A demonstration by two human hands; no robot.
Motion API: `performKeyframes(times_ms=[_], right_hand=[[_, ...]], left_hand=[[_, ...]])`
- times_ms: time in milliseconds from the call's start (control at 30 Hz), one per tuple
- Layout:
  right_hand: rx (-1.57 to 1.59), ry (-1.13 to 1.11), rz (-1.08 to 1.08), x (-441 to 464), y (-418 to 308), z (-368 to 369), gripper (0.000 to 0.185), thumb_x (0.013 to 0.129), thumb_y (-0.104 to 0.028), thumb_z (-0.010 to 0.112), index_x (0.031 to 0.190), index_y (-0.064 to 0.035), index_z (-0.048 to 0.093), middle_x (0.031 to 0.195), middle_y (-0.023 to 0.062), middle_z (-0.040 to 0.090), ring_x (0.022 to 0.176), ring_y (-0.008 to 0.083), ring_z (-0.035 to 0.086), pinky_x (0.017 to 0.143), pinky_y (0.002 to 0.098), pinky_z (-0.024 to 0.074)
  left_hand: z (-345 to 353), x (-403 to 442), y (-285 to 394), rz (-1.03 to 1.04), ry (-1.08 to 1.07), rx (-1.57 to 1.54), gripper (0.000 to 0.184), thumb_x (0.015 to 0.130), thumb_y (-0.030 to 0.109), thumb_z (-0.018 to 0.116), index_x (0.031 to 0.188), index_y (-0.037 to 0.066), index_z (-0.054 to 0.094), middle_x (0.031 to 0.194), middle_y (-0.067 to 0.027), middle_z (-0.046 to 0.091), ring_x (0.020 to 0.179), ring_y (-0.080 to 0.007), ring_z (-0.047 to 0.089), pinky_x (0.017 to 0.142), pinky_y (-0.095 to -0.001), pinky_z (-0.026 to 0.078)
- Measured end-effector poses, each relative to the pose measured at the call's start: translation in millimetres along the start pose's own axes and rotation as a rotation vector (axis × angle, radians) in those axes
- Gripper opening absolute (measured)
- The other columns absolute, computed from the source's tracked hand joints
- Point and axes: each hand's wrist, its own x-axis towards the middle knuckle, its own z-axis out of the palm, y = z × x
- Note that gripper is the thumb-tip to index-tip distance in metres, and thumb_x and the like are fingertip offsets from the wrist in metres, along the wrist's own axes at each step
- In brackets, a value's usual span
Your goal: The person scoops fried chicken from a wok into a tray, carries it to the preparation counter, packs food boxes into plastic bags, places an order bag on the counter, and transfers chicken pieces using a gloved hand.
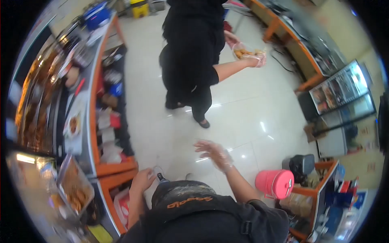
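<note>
My right hand point(214, 154), in a clear plastic glove, is held out over the floor with its fingers spread and nothing in them. Lower to the left, my left hand point(142, 179) is near the orange counter edge, its fingers curled together. A thin, faint loop shows beside those fingertips, too blurred to name. Ahead of me a person in black point(188, 60) stands with a gloved hand point(253, 61) at a clear bag of fried food point(242, 52). Neither of my hands touches that bag.
Along the left runs an orange-edged counter point(94, 133) with a lit food display point(38, 105) and a clear tub of fried pieces point(75, 188). To the right are a pink bucket point(273, 183), a dark bin point(299, 166) and a glass-fronted cabinet point(340, 89). Pale tiles point(239, 121) cover the floor.
</note>
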Motion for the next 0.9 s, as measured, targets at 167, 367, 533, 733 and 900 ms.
performKeyframes(times_ms=[167,367,533,733,900], right_hand=[[0.066,-0.074,-0.118,81.0,-37.7,16.5,0.068,0.093,-0.057,0.039,0.134,-0.0039,0.048,0.132,0.0166,0.054,0.114,0.0284,0.054,0.093,0.0416,0.0423],[0.237,-0.112,-0.052,225.5,-30.8,38.9,0.075,0.092,-0.062,0.030,0.139,-0.0048,0.043,0.140,0.0203,0.045,0.119,0.0350,0.050,0.093,0.0446,0.0454],[0.175,-0.194,0.029,337.3,-65.6,49.7,0.076,0.091,-0.062,0.034,0.143,-0.0069,0.038,0.147,0.0185,0.036,0.129,0.0351,0.039,0.103,0.0466,0.0323],[-0.219,-0.371,-0.003,478.1,-95.2,84.0,0.071,0.090,-0.058,0.037,0.141,-0.0088,0.041,0.147,0.0169,0.037,0.132,0.0344,0.036,0.105,0.0476,0.0280],[-0.216,-0.649,0.141,568.7,-108.5,125.7,0.070,0.087,-0.057,0.045,0.137,-0.0077,0.046,0.143,0.0156,0.043,0.126,0.0325,0.044,0.099,0.0456,0.0358]], left_hand=[[-30.5,71.2,-6.4,-0.007,-0.228,0.124,0.049,0.081,0.038,0.067,0.117,0.005,0.062,0.111,-0.0184,0.065,0.106,-0.0349,0.060,0.091,-0.0421,0.047],[-101.0,163.4,4.6,0.011,-0.076,0.189,0.040,0.081,0.039,0.064,0.101,0.004,0.065,0.100,-0.0174,0.066,0.097,-0.0353,0.062,0.085,-0.0456,0.049],[-155.8,208.5,28.9,-0.087,0.134,0.134,0.039,0.083,0.036,0.063,0.107,0.006,0.062,0.101,-0.0141,0.066,0.102,-0.0324,0.060,0.086,-0.0424,0.048],[-177.9,243.0,32.3,-0.022,0.284,-0.309,0.037,0.087,0.034,0.060,0.113,0.007,0.060,0.105,-0.0139,0.064,0.103,-0.0330,0.059,0.089,-0.0443,0.046],[-164.7,253.4,26.9,-0.468,0.485,-0.346,0.038,0.085,0.037,0.062,0.109,0.007,0.062,0.103,-0.0150,0.065,0.100,-0.0338,0.061,0.085,-0.0449,0.048]])
